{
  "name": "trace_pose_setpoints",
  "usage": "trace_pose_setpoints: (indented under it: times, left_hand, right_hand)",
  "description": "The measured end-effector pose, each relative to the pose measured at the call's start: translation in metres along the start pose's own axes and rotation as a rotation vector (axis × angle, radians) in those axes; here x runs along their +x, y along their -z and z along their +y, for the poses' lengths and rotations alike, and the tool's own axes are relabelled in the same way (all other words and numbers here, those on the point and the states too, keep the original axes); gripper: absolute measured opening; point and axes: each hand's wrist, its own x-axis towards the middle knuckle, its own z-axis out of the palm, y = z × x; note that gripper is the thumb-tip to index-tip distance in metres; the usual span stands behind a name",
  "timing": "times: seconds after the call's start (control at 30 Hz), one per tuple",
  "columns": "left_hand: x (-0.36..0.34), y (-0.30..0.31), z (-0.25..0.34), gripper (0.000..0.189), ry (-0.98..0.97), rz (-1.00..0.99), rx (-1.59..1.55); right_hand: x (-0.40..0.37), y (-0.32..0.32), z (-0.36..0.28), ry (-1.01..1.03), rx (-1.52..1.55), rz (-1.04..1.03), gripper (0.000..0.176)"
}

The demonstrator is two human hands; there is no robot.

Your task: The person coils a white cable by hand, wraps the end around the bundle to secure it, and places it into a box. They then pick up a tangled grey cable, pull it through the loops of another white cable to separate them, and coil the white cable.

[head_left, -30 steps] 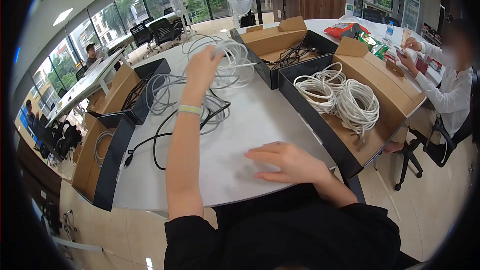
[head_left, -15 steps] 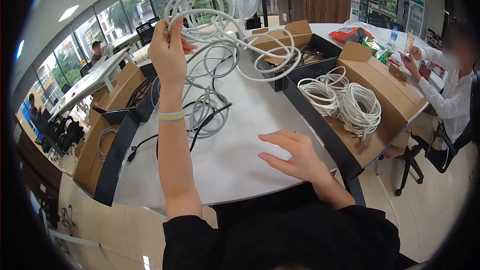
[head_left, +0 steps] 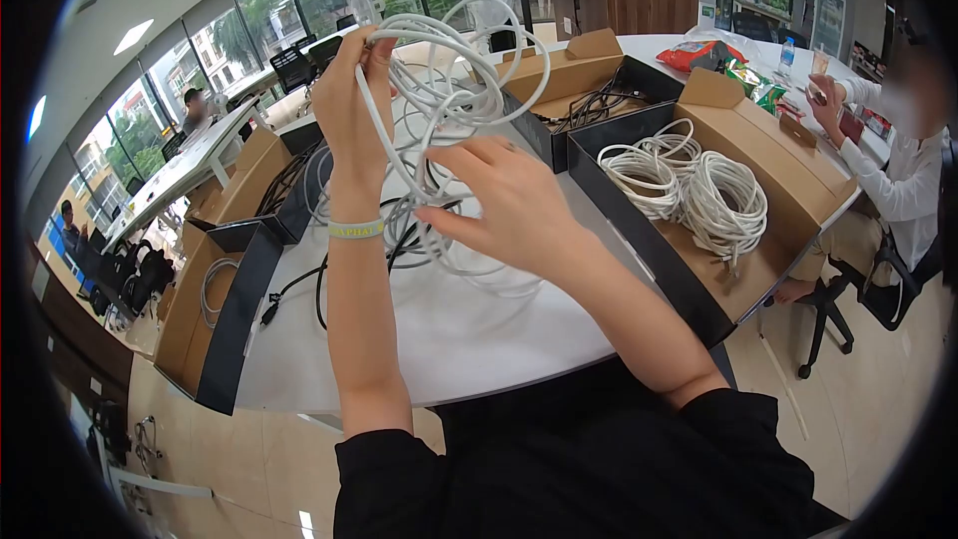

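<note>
My left hand [head_left: 351, 90] is raised over the table, its fingers closed round a loose coil of white cable [head_left: 454, 90]. Loops of the coil spread to the right of that hand and hang down. My right hand [head_left: 504, 195] is beside the hanging strands, thumb and fingers apart around them, with no firm grip visible. Beneath both hands, grey and black cables [head_left: 404, 235] lie tangled on the white table [head_left: 479, 339], partly hidden by my hands and the white loops.
At right, an open box [head_left: 798, 210] holds coiled white cables [head_left: 723, 202]; behind it, another holds black cables [head_left: 606, 105]. Two open boxes with cables stand at left [head_left: 225, 319] [head_left: 254, 180]. A person [head_left: 888, 150] sits at far right, near snack packets [head_left: 704, 55].
My right hand has moved up and left from above the table to the hanging white strands. The white coil has shifted and its loops now hang closer together.
</note>
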Motion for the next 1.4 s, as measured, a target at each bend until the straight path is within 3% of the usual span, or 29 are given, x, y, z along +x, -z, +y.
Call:
trace_pose_setpoints:
  times: [0.13,0.3,0.37,0.43,0.5,0.57,0.7,0.77,0.93,1.07,1.13,1.23,1.3,1.33,1.37,1.4]
  left_hand:
    - [0.003,0.003,0.001,0.018,0.003,0.023,0.132]
    - [0.009,0.018,-0.006,0.021,0.063,0.083,0.154]
    - [0.011,0.023,-0.001,0.022,0.220,0.055,0.082]
    - [0.013,0.028,-0.001,0.029,0.215,0.030,0.144]
    - [0.010,0.024,0.006,0.034,0.276,-0.150,0.223]
    - [0.008,0.017,0.001,0.036,0.325,-0.201,0.209]
    - [0.003,0.006,-0.011,0.033,0.399,-0.352,0.046]
    - [0.002,0.005,-0.014,0.031,0.398,-0.395,-0.021]
    - [0.004,0.005,-0.006,0.029,0.328,-0.351,-0.183]
    - [0.005,0.006,-0.004,0.024,0.329,-0.359,-0.289]
    - [0.003,0.005,-0.011,0.024,0.325,-0.359,-0.306]
    - [0.000,-0.003,-0.023,0.027,0.299,-0.401,-0.381]
    - [-0.003,-0.011,-0.019,0.037,0.331,-0.357,-0.501]
    - [-0.001,-0.005,-0.028,0.058,0.323,-0.533,-0.418]
    - [-0.004,-0.006,-0.036,0.058,0.324,-0.535,-0.424]
    - [-0.010,-0.009,-0.043,0.061,0.491,-0.550,-0.559]
  right_hand:
    - [0.031,-0.023,0.015,-0.092,-0.016,-0.147,0.032]
    - [0.082,-0.015,0.052,-0.291,0.063,-0.147,0.026]
    - [0.093,-0.003,0.075,-0.272,0.178,-0.003,0.025]
    - [0.090,0.006,0.096,-0.296,0.284,0.040,0.029]
    - [0.089,0.017,0.098,-0.380,0.222,-0.036,0.032]
    - [0.085,0.020,0.106,-0.411,0.147,-0.148,0.036]
    - [0.080,0.021,0.110,-0.300,0.204,-0.265,0.042]
    - [0.082,0.023,0.100,-0.367,0.275,-0.318,0.049]
    - [0.077,0.017,0.085,-0.085,0.316,-0.266,0.065]
    - [0.076,0.008,0.084,-0.101,0.444,-0.249,0.065]
    - [0.080,0.015,0.078,-0.317,0.663,-0.365,0.058]
    - [0.083,0.013,0.082,-0.366,0.821,-0.297,0.046]
    - [0.086,0.015,0.085,-0.341,0.805,-0.237,0.041]
    - [0.085,0.017,0.086,-0.331,0.796,-0.181,0.035]
    - [0.084,0.018,0.086,-0.335,0.791,-0.181,0.035]
    - [0.086,0.020,0.086,-0.362,0.807,-0.074,0.031]
